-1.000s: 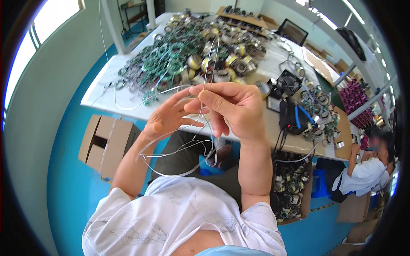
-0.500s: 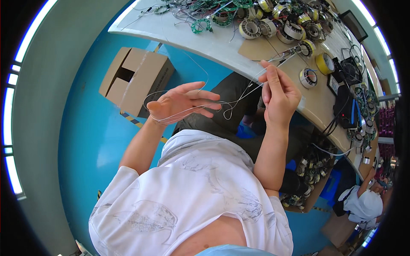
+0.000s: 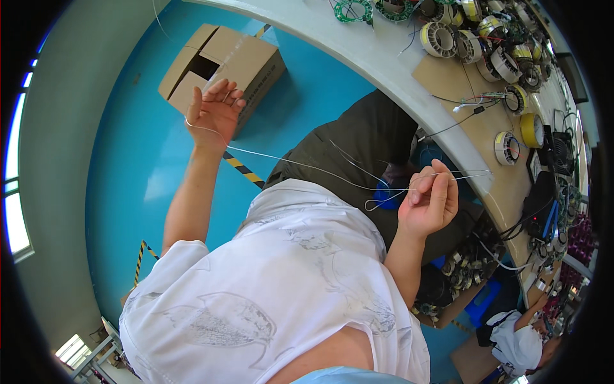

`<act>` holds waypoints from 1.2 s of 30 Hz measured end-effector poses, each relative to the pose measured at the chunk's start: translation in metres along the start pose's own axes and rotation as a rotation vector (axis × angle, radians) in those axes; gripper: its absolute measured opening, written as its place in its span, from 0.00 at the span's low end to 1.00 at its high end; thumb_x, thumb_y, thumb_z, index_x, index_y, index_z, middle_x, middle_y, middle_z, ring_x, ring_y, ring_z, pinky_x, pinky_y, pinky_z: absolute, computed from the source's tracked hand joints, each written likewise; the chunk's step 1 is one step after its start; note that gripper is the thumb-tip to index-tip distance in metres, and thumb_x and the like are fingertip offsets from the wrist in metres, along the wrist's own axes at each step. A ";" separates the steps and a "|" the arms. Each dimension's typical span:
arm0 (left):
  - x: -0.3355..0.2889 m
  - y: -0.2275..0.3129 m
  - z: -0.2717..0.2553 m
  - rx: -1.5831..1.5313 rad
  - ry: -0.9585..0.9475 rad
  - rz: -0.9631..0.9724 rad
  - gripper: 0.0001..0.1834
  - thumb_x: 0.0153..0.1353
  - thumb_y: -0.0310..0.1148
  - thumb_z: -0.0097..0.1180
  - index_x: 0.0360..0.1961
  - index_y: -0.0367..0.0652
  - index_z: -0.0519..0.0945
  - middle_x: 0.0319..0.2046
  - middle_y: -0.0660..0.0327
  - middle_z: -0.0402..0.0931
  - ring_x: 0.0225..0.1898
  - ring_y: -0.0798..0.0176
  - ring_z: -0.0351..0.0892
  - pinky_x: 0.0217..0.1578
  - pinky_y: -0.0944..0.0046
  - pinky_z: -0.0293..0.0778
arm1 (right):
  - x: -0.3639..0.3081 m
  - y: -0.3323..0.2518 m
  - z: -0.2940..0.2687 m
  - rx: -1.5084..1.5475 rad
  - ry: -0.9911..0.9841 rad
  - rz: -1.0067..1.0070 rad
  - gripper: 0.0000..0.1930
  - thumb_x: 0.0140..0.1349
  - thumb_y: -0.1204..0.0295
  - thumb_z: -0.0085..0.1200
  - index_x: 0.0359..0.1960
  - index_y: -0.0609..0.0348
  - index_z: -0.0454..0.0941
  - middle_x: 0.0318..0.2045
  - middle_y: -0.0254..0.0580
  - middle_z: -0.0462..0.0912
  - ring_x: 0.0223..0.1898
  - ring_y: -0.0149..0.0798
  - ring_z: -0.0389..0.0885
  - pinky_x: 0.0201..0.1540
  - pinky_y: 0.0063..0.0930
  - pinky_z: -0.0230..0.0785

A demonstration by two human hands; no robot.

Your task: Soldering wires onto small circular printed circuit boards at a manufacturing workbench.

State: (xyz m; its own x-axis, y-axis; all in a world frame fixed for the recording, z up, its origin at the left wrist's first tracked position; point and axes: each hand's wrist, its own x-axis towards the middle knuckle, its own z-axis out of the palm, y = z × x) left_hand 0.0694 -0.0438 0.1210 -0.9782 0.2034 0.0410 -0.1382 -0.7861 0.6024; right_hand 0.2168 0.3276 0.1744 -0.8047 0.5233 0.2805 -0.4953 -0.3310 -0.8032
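A thin white wire (image 3: 307, 164) spans the air between my two hands, above my lap. My right hand (image 3: 427, 203) pinches it between thumb and fingers beside the bench's edge. A small loop and loose strands of the wire hang to the left of those fingers, and a narrow doubled end sticks out to their right. Raised in front of the cardboard box, my left hand (image 3: 216, 121) is open with its fingers apart and slightly bent. The wire runs around the base of its thumb and across the wrist.
On the bench (image 3: 384, 61) at right lie several ring-shaped motor cores (image 3: 439, 40), green ring circuit boards (image 3: 353, 10), yellow tape (image 3: 531, 130) and cables. A cardboard box (image 3: 224, 54) stands on the blue floor. Another person (image 3: 517, 342) sits at the lower right.
My left hand has moved up and left, my right hand down and slightly right, drawing the wire out longer between them. The view has shifted, so the bench appears farther right.
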 end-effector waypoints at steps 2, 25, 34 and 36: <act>0.004 0.014 -0.013 0.068 0.181 0.094 0.30 0.73 0.52 0.45 0.48 0.31 0.82 0.44 0.50 0.81 0.45 0.51 0.78 0.49 0.54 0.73 | 0.000 0.003 -0.007 -0.103 -0.003 -0.052 0.14 0.72 0.74 0.48 0.47 0.76 0.80 0.21 0.40 0.78 0.17 0.24 0.64 0.20 0.16 0.55; 0.027 0.078 0.072 1.822 -0.093 0.293 0.36 0.57 0.08 0.43 0.64 0.48 0.78 0.61 0.51 0.76 0.66 0.51 0.73 0.65 0.54 0.70 | 0.043 0.007 0.073 -0.147 -0.476 0.429 0.11 0.69 0.71 0.59 0.47 0.63 0.86 0.28 0.39 0.88 0.24 0.22 0.80 0.22 0.14 0.69; -0.008 -0.041 0.164 1.234 -0.486 -0.383 0.16 0.65 0.35 0.67 0.48 0.36 0.83 0.26 0.61 0.82 0.27 0.70 0.81 0.33 0.67 0.78 | 0.046 0.038 0.076 -0.185 -0.553 0.428 0.15 0.65 0.68 0.65 0.50 0.64 0.85 0.33 0.39 0.86 0.24 0.22 0.77 0.25 0.16 0.69; -0.012 -0.042 0.169 1.151 -0.281 -0.499 0.10 0.67 0.32 0.63 0.44 0.35 0.85 0.22 0.63 0.80 0.24 0.73 0.79 0.27 0.70 0.76 | 0.043 0.045 0.065 -0.351 -0.546 0.045 0.19 0.62 0.67 0.68 0.52 0.62 0.84 0.40 0.42 0.83 0.29 0.25 0.78 0.30 0.18 0.72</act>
State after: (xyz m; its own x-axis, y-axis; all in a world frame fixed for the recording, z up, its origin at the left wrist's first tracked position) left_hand 0.1132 0.0854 0.2297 -0.7738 0.5546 -0.3061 -0.1278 0.3366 0.9329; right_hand 0.1383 0.2840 0.1843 -0.9188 0.0095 0.3947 -0.3948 -0.0185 -0.9186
